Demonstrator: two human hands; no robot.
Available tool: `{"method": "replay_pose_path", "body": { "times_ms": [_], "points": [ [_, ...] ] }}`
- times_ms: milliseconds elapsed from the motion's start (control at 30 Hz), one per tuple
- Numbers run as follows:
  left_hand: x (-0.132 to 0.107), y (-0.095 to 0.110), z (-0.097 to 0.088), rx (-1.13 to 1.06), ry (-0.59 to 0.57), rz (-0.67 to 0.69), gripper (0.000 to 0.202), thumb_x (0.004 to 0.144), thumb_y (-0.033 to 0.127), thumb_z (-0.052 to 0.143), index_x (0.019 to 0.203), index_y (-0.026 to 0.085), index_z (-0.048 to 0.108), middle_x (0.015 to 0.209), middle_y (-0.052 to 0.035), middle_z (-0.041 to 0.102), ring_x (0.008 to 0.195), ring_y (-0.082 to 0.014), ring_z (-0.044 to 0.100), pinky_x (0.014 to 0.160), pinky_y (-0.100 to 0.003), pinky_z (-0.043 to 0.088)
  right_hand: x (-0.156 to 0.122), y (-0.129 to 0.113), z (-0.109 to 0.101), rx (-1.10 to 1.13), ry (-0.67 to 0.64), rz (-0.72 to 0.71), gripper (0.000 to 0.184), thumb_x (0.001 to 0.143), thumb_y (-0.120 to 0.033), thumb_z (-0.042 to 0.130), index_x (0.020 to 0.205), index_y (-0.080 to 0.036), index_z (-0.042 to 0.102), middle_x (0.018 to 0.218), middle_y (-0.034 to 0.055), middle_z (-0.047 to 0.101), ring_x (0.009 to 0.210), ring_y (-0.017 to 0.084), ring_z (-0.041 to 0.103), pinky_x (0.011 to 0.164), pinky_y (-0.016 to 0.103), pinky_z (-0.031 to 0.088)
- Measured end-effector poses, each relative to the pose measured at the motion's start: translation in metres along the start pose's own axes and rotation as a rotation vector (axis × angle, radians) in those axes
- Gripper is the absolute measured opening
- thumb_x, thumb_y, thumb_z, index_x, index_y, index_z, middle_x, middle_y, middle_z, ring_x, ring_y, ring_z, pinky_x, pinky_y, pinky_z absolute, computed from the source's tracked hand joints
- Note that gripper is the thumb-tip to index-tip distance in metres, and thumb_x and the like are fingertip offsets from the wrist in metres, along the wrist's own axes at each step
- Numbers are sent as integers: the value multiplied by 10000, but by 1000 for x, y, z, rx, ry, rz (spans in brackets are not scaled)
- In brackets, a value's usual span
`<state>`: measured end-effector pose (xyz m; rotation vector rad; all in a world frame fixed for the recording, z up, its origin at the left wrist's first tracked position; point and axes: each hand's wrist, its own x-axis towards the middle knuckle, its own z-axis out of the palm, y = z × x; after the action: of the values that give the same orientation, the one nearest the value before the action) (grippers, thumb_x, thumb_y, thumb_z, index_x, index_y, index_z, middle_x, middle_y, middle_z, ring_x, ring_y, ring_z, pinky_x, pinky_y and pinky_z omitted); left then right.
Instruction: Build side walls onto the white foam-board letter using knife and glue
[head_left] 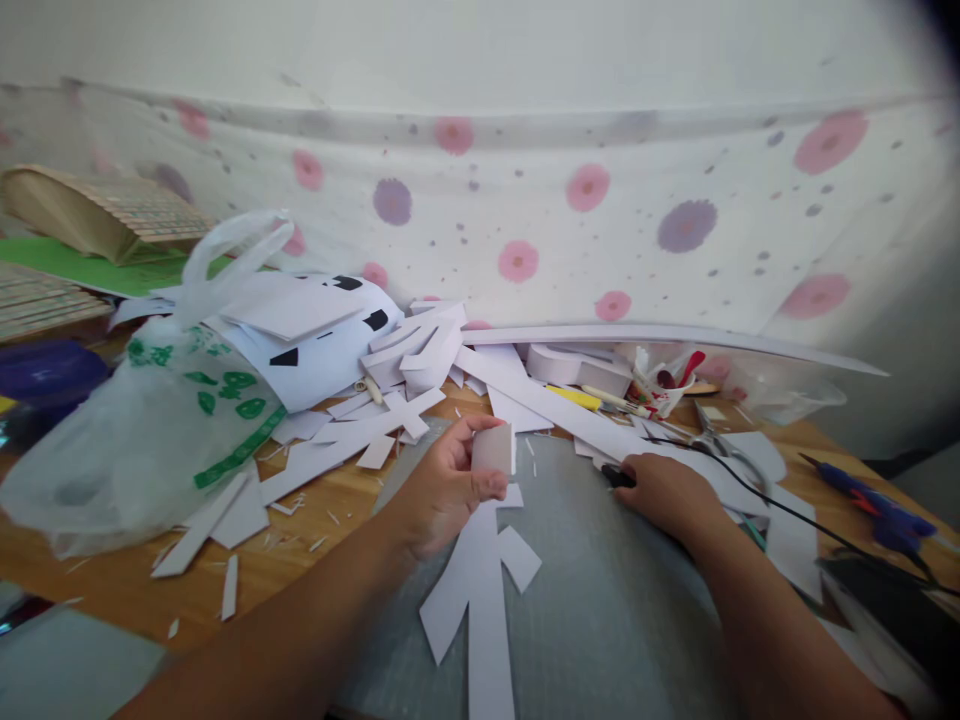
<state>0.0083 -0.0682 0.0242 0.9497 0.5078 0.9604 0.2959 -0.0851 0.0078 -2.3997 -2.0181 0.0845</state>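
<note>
Pinched between the thumb and fingers of my left hand point(457, 480) is a small whitish-grey piece of board point(491, 450), raised above the grey mat point(600, 600). My right hand point(664, 490) rests low at the mat's right side, fingers curled round a small black object point(616, 477); only its tip shows, so its kind is unclear. Beneath my left hand, a white cut-out shape point(487, 600) with angled arms lies on the mat and runs toward me.
White offcuts point(330, 450) are strewn across the wooden table left of the mat, beside a plastic bag point(150, 420). Scissors point(724, 445), a thin black cable point(757, 490) and a blue glue gun point(870, 500) lie to the right. A flowered sheet point(517, 200) covers the wall behind.
</note>
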Motion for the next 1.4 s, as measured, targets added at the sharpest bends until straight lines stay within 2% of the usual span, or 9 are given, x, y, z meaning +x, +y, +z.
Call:
{"method": "replay_pose_path", "body": {
  "times_ms": [100,200,267,333,433,567,800,1067,1400],
  "points": [
    [0,-1,1,51,20,32,518,608,204,789,1058,209,531,807,25,579,587,-74,505,581,-232,400,-10,-9,-11,313,168,-129,238,795,-345,577,965,-211,676,947,85,701,833,256,655,709,365,485],
    [-1,-1,2,124,19,62,496,617,252,787,1043,199,539,801,16,590,615,-91,513,620,-247,420,-29,-30,-20,803,346,-428,315,865,-368,548,1152,-242,573,1066,76,655,863,214,652,744,358,522],
    [-3,-1,3,200,15,89,487,631,295,783,1043,196,543,804,8,596,657,-111,531,659,-263,435,-43,-45,-25,894,354,-617,298,914,-328,502,1204,-267,538,1091,73,637,933,208,638,795,358,520],
    [-4,-2,3,311,17,136,481,642,343,780,1039,192,555,830,-6,600,714,-135,549,694,-279,443,-54,-58,-27,875,374,-714,309,932,-280,480,1239,-274,519,1129,79,624,1028,214,608,866,361,499],
    [-5,-5,2,463,-12,201,477,665,403,765,1044,186,573,892,-33,599,790,-166,563,732,-298,452,-62,-68,-26,815,427,-750,363,936,-256,476,1297,-280,467,1155,80,633,1048,212,607,873,341,497],
    [-6,-10,-2,533,-74,235,503,695,460,738,1090,200,569,965,-55,588,827,-180,569,755,-309,471,-64,-68,-23,727,515,-786,371,930,-289,493,1299,-267,465,1064,86,666,935,215,638,788,326,512],
    [-4,-13,-4,531,-128,277,498,738,509,694,1110,207,558,1005,-63,577,905,-200,554,790,-313,463,-66,-70,-23,664,528,-824,337,927,-295,509,1259,-243,489,1004,80,667,888,208,625,747,315,500],
    [-5,-13,-4,514,-188,249,520,728,538,698,1113,217,559,984,-55,568,868,-189,542,756,-296,454,-66,-74,-23,643,570,-853,325,934,-315,502,1249,-237,488,973,69,666,845,203,600,726,324,487],
    [-3,-18,-10,460,-286,318,511,746,499,712,1140,215,552,908,-25,569,790,-152,543,694,-261,434,-62,-72,-21,658,607,-885,328,929,-306,521,1235,-192,499,1010,85,672,868,205,575,753,340,464]
  ]
}}
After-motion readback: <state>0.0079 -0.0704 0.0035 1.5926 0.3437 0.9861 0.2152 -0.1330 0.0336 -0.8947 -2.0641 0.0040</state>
